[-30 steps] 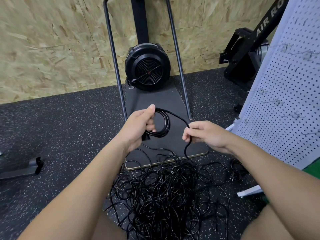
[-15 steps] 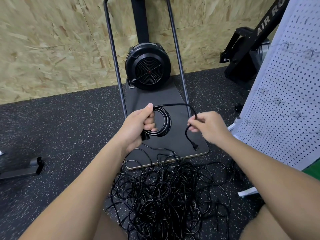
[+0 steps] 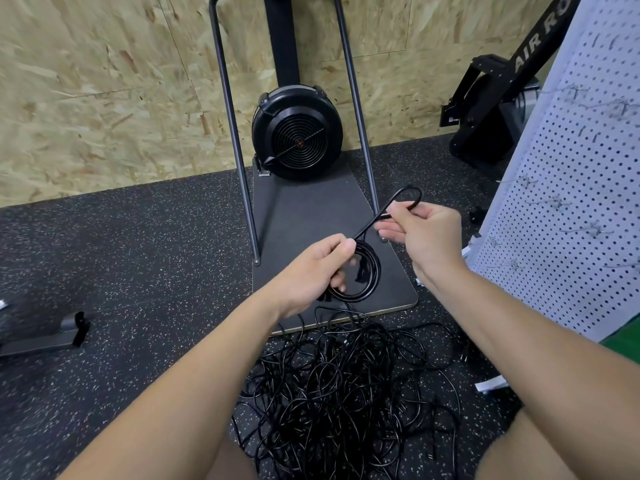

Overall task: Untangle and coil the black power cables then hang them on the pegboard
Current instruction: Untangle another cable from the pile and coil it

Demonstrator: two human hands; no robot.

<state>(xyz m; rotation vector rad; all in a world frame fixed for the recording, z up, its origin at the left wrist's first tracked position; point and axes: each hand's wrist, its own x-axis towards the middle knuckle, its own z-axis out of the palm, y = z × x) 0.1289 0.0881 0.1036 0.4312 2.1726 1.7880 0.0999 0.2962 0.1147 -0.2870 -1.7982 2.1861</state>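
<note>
A grey equipment foot (image 3: 52,336) lies on the speckled black rubber floor (image 3: 138,254) at far left, below a chipboard wall (image 3: 104,81). Toward the middle, the person's left hand (image 3: 311,271) is closed around a neat coil of black power cable (image 3: 363,282), thumb and fingers (image 3: 346,245) pinching the loops together above the dark base plate (image 3: 311,209) of a fan-wheel exercise machine (image 3: 297,133). From that coil a single strand rises up and to the right to the right hand (image 3: 426,233), whose fingers are closed on the cable's free end, which is bent back into a small loop (image 3: 408,197) (the plug itself cannot be made out). Below both hands, on the floor between the forearms, sits the tangled heap of black cables (image 3: 346,393), well apart from the held coil. At far right stands the white pegboard (image 3: 571,202), tilted, with several wire hooks (image 3: 595,230) on its face, none carrying a cable, and a black rower frame (image 3: 491,109) behind it.
</note>
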